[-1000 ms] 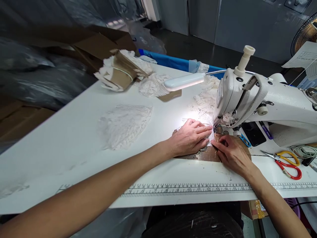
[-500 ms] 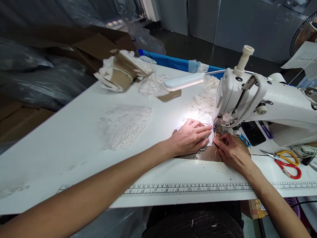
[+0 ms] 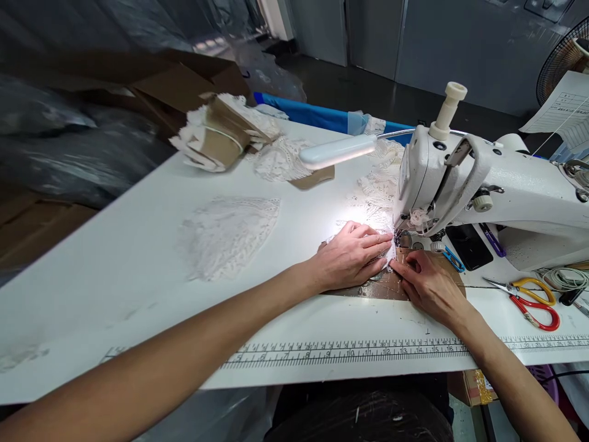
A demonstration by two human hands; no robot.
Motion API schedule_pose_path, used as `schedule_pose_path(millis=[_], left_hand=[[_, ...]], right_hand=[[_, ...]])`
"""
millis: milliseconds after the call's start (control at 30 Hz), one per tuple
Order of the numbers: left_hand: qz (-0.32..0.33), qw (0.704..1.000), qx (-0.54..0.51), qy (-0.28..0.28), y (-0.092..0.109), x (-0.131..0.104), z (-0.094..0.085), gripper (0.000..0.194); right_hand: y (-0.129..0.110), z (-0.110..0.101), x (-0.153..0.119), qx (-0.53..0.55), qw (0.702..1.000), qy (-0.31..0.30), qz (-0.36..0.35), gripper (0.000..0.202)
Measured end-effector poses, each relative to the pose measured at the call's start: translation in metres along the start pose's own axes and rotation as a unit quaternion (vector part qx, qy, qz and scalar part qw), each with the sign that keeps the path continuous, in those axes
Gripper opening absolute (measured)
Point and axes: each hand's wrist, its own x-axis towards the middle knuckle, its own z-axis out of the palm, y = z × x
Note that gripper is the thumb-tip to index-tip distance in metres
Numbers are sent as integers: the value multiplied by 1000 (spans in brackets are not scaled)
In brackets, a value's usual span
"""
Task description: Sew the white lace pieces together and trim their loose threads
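My left hand point(image 3: 352, 255) lies flat with its fingers stretched out over white lace fabric point(image 3: 379, 205), the fingertips close to the needle area of the white sewing machine point(image 3: 421, 175). Just right of it, my right hand point(image 3: 426, 279) has its index finger extended to the near edge of the lace and its other fingers curled. Whether that hand pinches the fabric is hard to see. Both hands rest over a brown metallic plate point(image 3: 396, 291) set in the table. Lamp light falls on the lace beside my left hand.
A lace piece point(image 3: 230, 236) lies on the white table at left. Behind are a tied lace bundle point(image 3: 221, 138) and a lamp point(image 3: 338, 151). Scissors point(image 3: 536, 298), a phone point(image 3: 469, 247) and blue snips point(image 3: 453, 259) lie at right. A printed ruler point(image 3: 350, 354) lines the front edge.
My right hand's index fingertip has moved slightly left, nearer my left hand, along with the lace edge. The whole view has shifted a little. My left hand stays flat on the fabric.
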Motion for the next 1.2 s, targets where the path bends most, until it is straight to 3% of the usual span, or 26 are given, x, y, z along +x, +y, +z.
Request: schedule_pose_path(millis=[300,600,1200], left_hand=[[-4,1000,-4,-10,0,0,0,34],[-4,1000,-7,-11,0,1,-1,34],[0,1000,11,7,1,2,0,28]], right_hand=[[2,3,-1,41,998,32,24,38],[-2,0,0,7,1000,-4,15,41],[1,4,-1,60,996,51,32,37]])
